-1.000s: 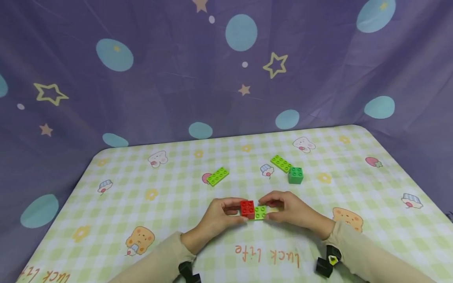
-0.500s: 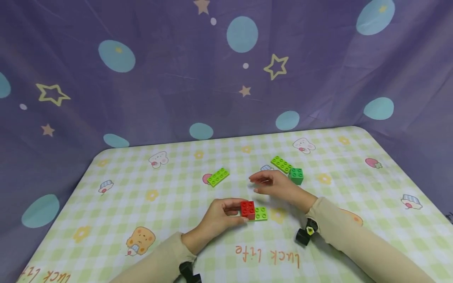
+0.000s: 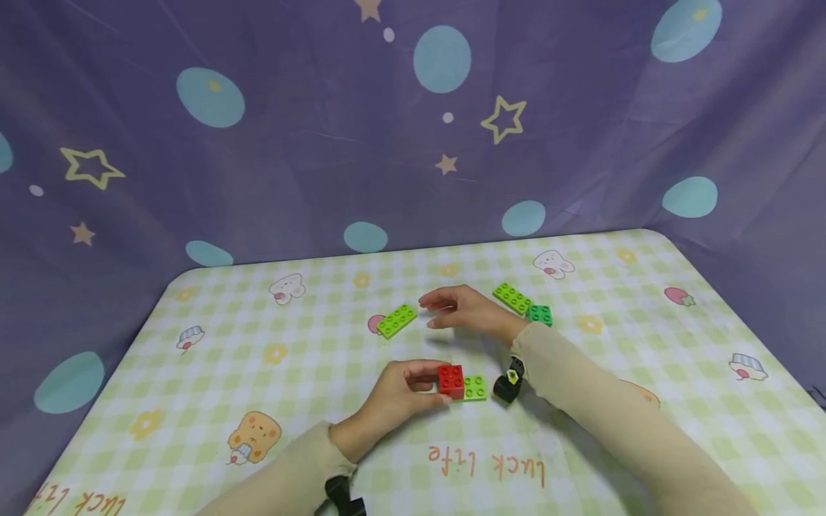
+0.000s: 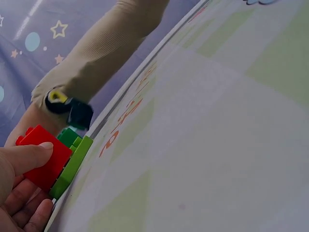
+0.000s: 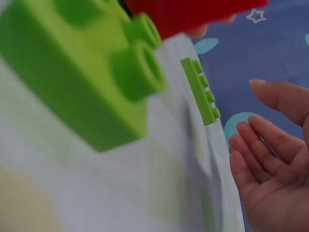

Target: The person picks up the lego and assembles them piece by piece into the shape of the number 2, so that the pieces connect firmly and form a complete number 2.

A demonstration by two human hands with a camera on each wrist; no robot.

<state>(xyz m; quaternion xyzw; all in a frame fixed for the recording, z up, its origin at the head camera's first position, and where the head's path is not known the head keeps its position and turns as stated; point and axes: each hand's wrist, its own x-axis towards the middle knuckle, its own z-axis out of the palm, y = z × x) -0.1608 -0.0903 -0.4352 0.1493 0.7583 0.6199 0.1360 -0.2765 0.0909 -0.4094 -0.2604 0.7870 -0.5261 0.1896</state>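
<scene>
My left hand (image 3: 396, 394) grips a red toy brick (image 3: 451, 382) between thumb and fingers. That brick sits on the left part of a light green studded plate (image 3: 475, 388), whose right studs stay bare. In the left wrist view the thumb presses the side of the red brick (image 4: 46, 162). Farther back, my right hand (image 3: 467, 312) holds nothing, its fingers spread toward a second light green plate (image 3: 396, 321) just to their left. The right wrist view shows a gap between this hand (image 5: 277, 159) and that plate (image 5: 199, 92).
A third light green plate (image 3: 513, 298) lies at the back right, beside a dark green brick (image 3: 540, 314) partly covered by the right sleeve. A checked cloth (image 3: 323, 423) covers the table, and a purple curtain (image 3: 297, 186) hangs behind its far edge.
My right hand has left the near light green plate and moved back and left, close to the second plate. My left hand stays on the red brick.
</scene>
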